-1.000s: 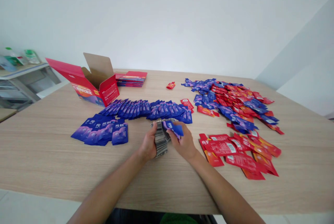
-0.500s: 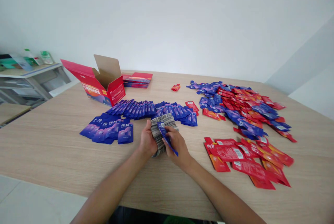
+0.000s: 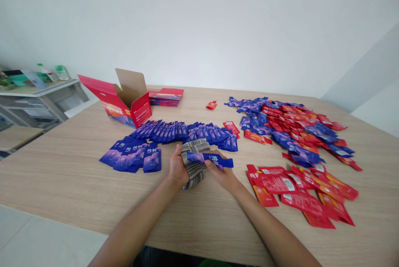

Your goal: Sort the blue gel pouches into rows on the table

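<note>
Your blue sachet (image 3: pixel 215 159) turns from edge-on to broadside, pinched in your right hand (image 3: pixel 225 179) over the cloth (image 3: pixel 193 170) your left hand (image 3: pixel 178 170) clasps, apparently to back it.

White wall (image 3: pixel 218 30) behind far edge of desk (image 3: pixel 77 184); greyer band (image 3: pixel 370 74) past far-right corner. Pale tiled floor (image 3: pixel 34 236) below near edge. 1 grey-framed table (image 3: pixel 60 86) off left edge.

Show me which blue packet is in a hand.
The blue packet pinched in the right hand, in front of the striped bundle; the other blue packets in sight lie grouped on the table.
</note>
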Tool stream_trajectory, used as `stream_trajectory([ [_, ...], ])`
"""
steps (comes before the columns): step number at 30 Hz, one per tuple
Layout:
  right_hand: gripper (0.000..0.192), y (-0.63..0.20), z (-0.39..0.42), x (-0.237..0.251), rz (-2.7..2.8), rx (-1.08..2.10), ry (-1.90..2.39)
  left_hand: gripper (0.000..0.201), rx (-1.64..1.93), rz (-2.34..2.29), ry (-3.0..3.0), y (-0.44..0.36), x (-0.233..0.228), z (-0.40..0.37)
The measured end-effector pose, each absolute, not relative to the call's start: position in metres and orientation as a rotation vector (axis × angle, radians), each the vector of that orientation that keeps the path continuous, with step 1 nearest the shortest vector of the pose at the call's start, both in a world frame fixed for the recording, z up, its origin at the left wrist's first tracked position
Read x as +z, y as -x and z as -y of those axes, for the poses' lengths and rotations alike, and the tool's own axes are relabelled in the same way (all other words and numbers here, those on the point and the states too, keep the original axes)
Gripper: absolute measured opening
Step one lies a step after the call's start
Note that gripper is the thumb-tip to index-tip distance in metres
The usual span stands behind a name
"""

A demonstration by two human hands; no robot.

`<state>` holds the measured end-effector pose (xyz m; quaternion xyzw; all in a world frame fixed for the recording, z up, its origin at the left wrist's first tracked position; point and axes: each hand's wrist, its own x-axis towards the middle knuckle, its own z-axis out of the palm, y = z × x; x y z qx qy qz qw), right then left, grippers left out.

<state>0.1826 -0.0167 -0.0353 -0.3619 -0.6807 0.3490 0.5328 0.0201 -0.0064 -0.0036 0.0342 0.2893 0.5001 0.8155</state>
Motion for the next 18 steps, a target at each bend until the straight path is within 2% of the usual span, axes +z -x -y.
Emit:
stream_trajectory([
  [5, 0.042, -0.184, -0.001, -0.042, 1.108, 1.017, 0.963, 0.062, 1.051, -0.580, -0.147, -0.023, 0.002, 0.011],
  [8, 0.047, -0.184, -0.002, -0.040, 1.064, 0.900, 1.059, 0.063, 1.038, -0.543, -0.192, -0.027, 0.004, 0.016],
  [11, 0.043, -0.180, 0.007, -0.035, 1.241, 0.622, 1.140, 0.061, 1.022, -0.545, -0.197, -0.030, 0.002, 0.019],
  [15, 0.023, -0.171, 0.020, -0.037, 1.620, 0.360, 1.077, 0.061, 1.039, -0.543, -0.160, -0.030, -0.003, 0.016],
  [18, 0.023, -0.170, 0.023, -0.040, 1.873, 0.202, 0.929, 0.061, 1.063, -0.498, -0.153, -0.024, -0.007, 0.010],
])
